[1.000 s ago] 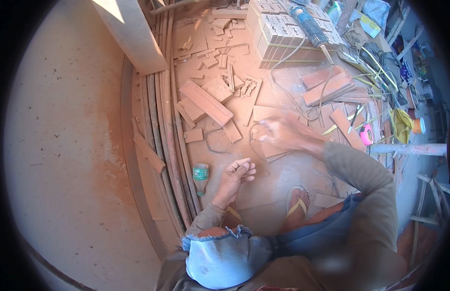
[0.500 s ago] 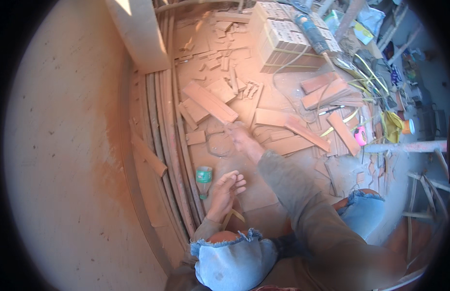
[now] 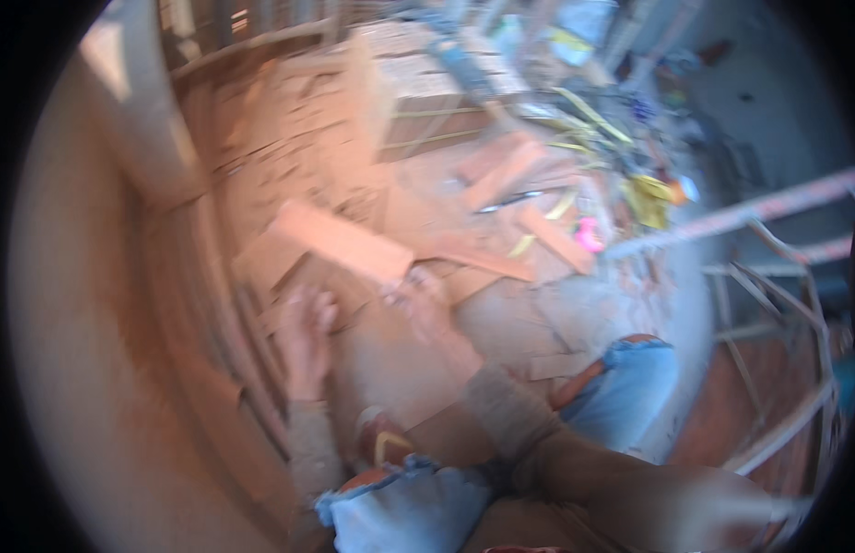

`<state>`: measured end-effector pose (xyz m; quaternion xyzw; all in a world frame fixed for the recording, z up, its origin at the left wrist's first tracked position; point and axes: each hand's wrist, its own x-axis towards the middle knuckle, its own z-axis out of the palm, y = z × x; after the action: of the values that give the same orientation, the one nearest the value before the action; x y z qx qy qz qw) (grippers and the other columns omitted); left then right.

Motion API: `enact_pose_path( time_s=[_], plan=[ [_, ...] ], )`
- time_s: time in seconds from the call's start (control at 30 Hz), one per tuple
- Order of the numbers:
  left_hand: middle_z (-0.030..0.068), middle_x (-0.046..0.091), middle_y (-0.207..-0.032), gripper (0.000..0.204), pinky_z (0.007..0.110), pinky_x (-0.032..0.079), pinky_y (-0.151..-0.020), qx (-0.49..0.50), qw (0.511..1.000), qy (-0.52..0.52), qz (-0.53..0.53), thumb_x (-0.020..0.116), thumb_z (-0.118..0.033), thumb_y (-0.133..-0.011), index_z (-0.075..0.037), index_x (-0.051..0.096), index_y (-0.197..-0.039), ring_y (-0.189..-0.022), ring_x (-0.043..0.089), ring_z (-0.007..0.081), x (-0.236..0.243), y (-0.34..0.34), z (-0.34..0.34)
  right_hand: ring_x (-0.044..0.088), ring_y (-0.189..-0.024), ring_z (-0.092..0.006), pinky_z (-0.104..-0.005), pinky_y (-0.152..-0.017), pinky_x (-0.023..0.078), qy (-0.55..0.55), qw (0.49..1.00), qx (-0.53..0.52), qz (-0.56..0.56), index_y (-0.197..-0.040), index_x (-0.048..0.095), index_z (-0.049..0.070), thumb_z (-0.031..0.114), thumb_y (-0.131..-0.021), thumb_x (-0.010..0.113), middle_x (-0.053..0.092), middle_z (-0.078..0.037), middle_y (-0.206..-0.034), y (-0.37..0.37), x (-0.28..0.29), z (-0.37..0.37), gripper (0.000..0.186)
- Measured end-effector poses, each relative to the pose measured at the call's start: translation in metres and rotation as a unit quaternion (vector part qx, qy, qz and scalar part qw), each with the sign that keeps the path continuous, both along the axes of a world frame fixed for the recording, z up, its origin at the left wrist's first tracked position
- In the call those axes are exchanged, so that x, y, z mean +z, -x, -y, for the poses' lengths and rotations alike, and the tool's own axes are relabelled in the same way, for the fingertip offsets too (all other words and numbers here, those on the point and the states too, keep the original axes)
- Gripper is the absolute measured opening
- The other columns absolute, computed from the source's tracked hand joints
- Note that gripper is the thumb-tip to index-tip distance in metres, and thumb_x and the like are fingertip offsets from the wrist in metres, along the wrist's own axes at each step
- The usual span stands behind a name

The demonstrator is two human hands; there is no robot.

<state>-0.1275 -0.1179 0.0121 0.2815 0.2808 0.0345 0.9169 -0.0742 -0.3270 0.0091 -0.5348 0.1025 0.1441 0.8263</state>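
- Because your right hand (image 3: 422, 299) seems to grip the tile (image 3: 340, 241) by one end, most of the length stands free; that hold probably keeps your fingers off its broad face.
- You have the tile ahead of you, toward eleven o'clock, over the floor (image 3: 390, 364) and scraps (image 3: 269, 262); blur hides whether it touches them.
- Its long axis runs from ten o'clock to four: the free end points at ten, away from you, and your right hand sits at four.
- Your left hand (image 3: 306, 339) is between six and seven o'clock of the tile, near it, fingers somewhat bent; nothing shows in it, but you cannot tell whether it is closed.
- At three o'clock of the tile you have a strip (image 3: 483, 257) lying almost parallel to it, then a slab (image 3: 556, 240) set more steeply, then a pink thing (image 3: 589, 235).
- Between one and two o'clock stands your stack (image 3: 413, 88), its straps (image 3: 436, 112) likely there to bind it; a power tool (image 3: 459, 66) rests on top, perhaps to stay clear of the dust.
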Motion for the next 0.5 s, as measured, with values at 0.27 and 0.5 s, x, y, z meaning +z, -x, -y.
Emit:
enact_pose_path(
  time_s=[0.27,0.5],
  plan=[
    [0.0234,0.038,-0.161,0.062,0.045,0.030,-0.124,-0.086,0.985,0.139,0.060,0.055,-0.032,-0.108,0.002,0.035,-0.157,-0.151,0.033,0.0332,-0.074,-0.069,0.007,0.061,-0.080,-0.0083,-0.0260,-0.067,0.048,0.217,0.968,0.080,0.098,-0.096,0.066,0.002,0.014,-0.083,0.079,0.067,-0.002,-0.088,-0.009,0.085,0.111,0.022],
    [0.0137,0.057,-0.144,0.051,0.032,0.043,-0.114,-0.245,0.903,0.299,0.187,0.057,-0.030,-0.109,0.003,0.047,-0.147,-0.135,0.052,0.0186,-0.139,-0.086,0.061,0.056,-0.070,-0.0074,-0.0266,-0.061,0.043,0.313,0.936,0.044,0.157,-0.084,0.060,0.003,0.014,-0.082,0.081,0.062,0.001,-0.073,0.026,0.129,0.158,0.023]
  ],
)
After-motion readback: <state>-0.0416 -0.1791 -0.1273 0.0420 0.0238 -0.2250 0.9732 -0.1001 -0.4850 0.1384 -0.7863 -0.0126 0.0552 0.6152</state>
